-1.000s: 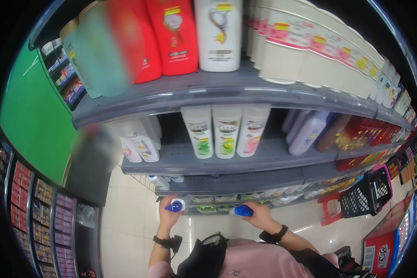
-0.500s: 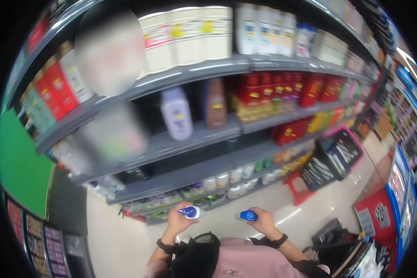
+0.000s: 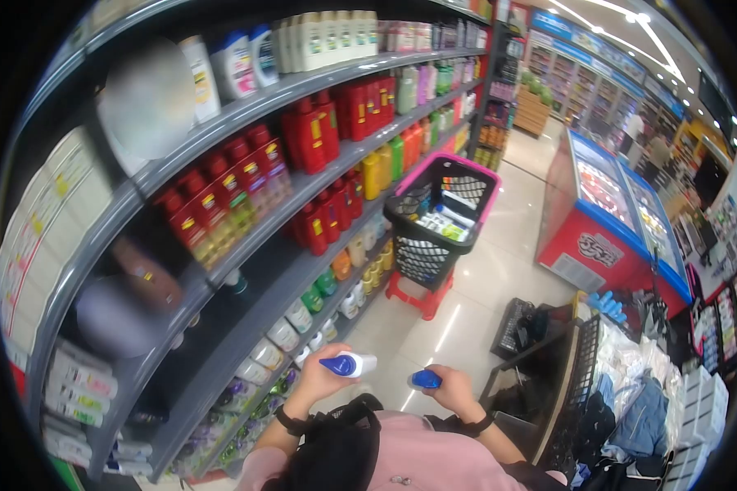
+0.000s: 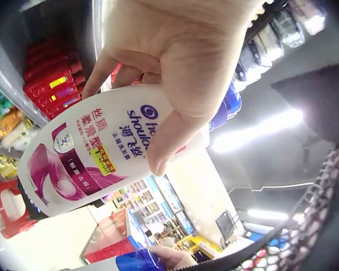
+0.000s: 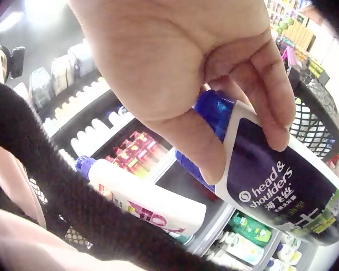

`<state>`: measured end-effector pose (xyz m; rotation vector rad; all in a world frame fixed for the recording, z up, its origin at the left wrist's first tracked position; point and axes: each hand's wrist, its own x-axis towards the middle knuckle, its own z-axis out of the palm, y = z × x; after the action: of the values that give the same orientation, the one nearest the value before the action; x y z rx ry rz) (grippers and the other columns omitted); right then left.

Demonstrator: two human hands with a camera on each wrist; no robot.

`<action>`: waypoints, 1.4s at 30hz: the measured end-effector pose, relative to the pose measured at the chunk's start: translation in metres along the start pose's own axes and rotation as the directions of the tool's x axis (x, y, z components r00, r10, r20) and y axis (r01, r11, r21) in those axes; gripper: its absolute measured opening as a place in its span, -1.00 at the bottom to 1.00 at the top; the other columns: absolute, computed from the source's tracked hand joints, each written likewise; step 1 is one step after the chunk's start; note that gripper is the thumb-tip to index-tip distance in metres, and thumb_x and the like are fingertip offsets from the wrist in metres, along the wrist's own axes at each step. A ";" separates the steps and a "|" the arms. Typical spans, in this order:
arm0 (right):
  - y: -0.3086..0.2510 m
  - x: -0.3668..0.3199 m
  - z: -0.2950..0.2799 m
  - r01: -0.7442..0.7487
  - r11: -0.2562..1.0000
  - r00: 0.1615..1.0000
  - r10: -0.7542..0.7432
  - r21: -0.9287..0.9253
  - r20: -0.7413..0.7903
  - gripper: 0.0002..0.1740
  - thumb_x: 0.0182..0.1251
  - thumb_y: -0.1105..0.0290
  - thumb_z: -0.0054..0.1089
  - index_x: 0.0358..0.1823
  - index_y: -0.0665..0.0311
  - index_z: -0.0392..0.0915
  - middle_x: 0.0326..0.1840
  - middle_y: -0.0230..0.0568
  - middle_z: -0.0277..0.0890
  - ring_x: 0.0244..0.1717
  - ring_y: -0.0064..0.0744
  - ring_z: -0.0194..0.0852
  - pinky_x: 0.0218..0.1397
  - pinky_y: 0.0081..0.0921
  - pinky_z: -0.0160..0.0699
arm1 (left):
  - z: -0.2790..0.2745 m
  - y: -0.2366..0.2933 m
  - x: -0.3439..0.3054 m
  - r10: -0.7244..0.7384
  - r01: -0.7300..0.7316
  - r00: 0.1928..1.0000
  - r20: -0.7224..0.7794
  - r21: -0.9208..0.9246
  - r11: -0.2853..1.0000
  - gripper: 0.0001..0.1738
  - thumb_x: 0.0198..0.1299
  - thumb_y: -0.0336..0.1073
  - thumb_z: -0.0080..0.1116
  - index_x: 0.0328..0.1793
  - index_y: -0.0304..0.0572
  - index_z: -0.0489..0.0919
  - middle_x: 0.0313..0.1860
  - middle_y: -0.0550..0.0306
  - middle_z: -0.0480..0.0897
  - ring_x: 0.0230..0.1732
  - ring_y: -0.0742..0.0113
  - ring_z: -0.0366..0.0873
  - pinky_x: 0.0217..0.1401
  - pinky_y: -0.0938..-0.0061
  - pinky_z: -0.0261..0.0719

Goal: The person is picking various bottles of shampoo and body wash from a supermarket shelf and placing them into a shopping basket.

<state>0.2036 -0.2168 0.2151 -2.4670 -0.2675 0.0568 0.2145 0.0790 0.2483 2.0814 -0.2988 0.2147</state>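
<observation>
My left hand (image 3: 323, 378) grips a white shampoo bottle (image 4: 90, 152) with a blue cap and a pink label; in the head view that white bottle (image 3: 350, 364) sits low at centre. My right hand (image 3: 444, 389) holds a second shampoo bottle (image 5: 279, 186) with a blue cap and a dark label, thumb and fingers curled round it. In the head view only the blue cap (image 3: 425, 379) of the right bottle shows. Both hands (image 5: 175, 62) are held close together in front of my chest, beside the store shelves.
Grey shelves (image 3: 221, 270) of bottles run along the left. A black and pink shopping basket (image 3: 438, 217) stands on a red stool in the aisle. A black trolley (image 3: 565, 385) with goods is at my right, and a red freezer chest (image 3: 606, 221) lies beyond.
The view has swung to the right along the aisle, bringing the basket, trolley and freezer into sight. Both hands keep their bottles and stay close together.
</observation>
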 end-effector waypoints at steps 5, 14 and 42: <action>0.035 0.028 -0.031 -0.134 0.986 0.988 0.141 0.103 -0.059 -0.51 -0.17 0.36 0.47 -0.10 0.16 0.59 -0.29 -0.10 0.62 -0.25 -0.07 0.60 -0.15 -0.33 0.55 | 0.042 -0.018 0.073 -0.073 0.070 0.980 0.187 0.026 0.997 -0.36 -0.46 -0.27 0.63 -0.11 -0.09 0.60 -0.16 0.15 0.65 -0.11 0.27 0.63 -0.02 0.43 0.57; 0.116 0.165 -0.102 -0.214 0.975 0.972 0.219 0.064 -0.090 -0.48 -0.20 0.35 0.51 -0.08 0.17 0.60 -0.28 -0.09 0.62 -0.22 -0.10 0.61 -0.13 -0.37 0.55 | 0.110 -0.037 0.248 0.105 -0.108 0.977 0.184 0.007 0.994 -0.40 -0.41 -0.18 0.58 -0.11 -0.03 0.61 -0.18 0.11 0.66 -0.15 0.10 0.64 -0.09 0.36 0.59; 0.319 0.604 -0.275 0.161 0.962 0.987 -0.156 0.219 -0.044 -0.40 -0.18 0.54 0.47 0.01 0.25 0.47 -0.23 -0.11 0.61 -0.19 -0.29 0.61 -0.09 -0.44 0.54 | 0.292 -0.066 0.556 -0.319 0.203 0.905 -0.281 -0.375 0.905 -0.38 -0.39 -0.40 0.59 -0.08 -0.24 0.56 -0.18 0.14 0.64 -0.17 0.39 0.60 -0.08 0.49 0.55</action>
<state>0.8800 -0.5042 0.2520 -2.2149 -0.4234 -0.0133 0.7736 -0.2103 0.1998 1.6829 0.1519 0.3255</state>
